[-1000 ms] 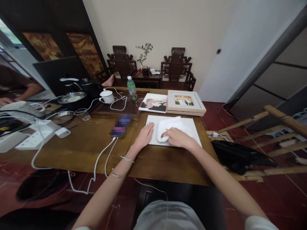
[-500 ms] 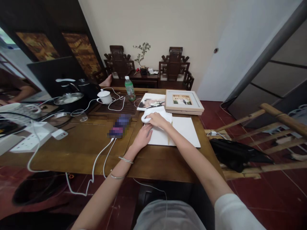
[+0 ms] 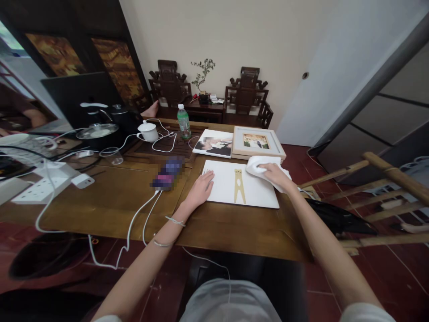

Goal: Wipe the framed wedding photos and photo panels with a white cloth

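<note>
A white board [image 3: 221, 179] with a tan, long-legged animal figure [image 3: 239, 185] on it lies flat on the wooden table [image 3: 214, 228]. My left hand [image 3: 201, 187] rests flat on the board's left edge, fingers stretched out. At the board's far right corner, my right hand [image 3: 275, 173] grips a bunched white cloth [image 3: 264, 163]. Part of the cloth hangs past the board's right side. Just beyond the board lie a photo print [image 3: 214, 144] and a framed picture [image 3: 258, 141].
Left of the board lies a phone [image 3: 167, 173] with white cables. Further left are a power strip [image 3: 40, 190], a clear cup [image 3: 114, 155], a lidded white cup [image 3: 148, 132], a green bottle [image 3: 183, 122] and a laptop [image 3: 82, 96]. A wooden rack [image 3: 392, 179] stands at the right.
My right hand has swept the white cloth from the board's far left area to its far right corner, uncovering the tan figure. My left hand has stayed at the left edge.
</note>
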Demonstrator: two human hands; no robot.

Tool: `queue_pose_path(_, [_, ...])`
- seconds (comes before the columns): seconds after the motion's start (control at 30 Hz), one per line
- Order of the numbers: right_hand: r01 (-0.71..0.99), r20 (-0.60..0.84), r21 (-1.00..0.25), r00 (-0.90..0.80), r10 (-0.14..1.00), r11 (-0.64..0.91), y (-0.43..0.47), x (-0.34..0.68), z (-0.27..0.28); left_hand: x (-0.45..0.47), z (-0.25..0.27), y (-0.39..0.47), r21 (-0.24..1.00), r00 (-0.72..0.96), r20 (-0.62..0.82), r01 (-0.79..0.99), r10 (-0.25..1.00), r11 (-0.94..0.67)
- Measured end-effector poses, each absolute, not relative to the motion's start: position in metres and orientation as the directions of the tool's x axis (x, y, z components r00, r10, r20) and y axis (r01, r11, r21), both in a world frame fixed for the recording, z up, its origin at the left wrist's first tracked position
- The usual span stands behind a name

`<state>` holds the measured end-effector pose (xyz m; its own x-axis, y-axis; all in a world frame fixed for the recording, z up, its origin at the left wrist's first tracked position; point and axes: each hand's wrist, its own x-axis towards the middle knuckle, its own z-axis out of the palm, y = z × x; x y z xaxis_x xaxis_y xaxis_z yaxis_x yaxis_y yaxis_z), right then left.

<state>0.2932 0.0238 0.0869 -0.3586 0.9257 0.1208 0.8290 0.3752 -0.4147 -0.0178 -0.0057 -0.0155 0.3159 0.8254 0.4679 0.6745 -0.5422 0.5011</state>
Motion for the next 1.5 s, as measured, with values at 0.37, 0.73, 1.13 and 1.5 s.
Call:
queue_pose_path(0.37, [0.719, 0.063, -0.373, -0.611, 0.789, 0.586, -0.104, 0.306, 0.074, -0.017, -0.010, -0.008, 0.502, 0.320, 0.455, 0.679, 0.831, -0.536])
queue_pose_path(0.73, [0.773, 0.117, -0.350, -0.525, 0.843, 0.529, 0.020, 0.296, 0.072, -0.018, -0.011, -0.008, 0.517, 0.311, 0.437, 0.681, 0.844, -0.519])
queue_pose_path(1.13, [0.774, 0.156, -0.352, -0.505, 0.849, 0.526, 0.015, 0.297, 0.067, -0.018, -0.012, -0.008, 0.531, 0.302, 0.446, 0.668, 0.843, -0.521])
queue_pose_path(1.5, [0.657, 0.078, -0.428, -0.657, 0.750, 0.620, -0.110, 0.303, 0.074, -0.017, -0.009, -0.008, 0.511, 0.310, 0.433, 0.690, 0.847, -0.513])
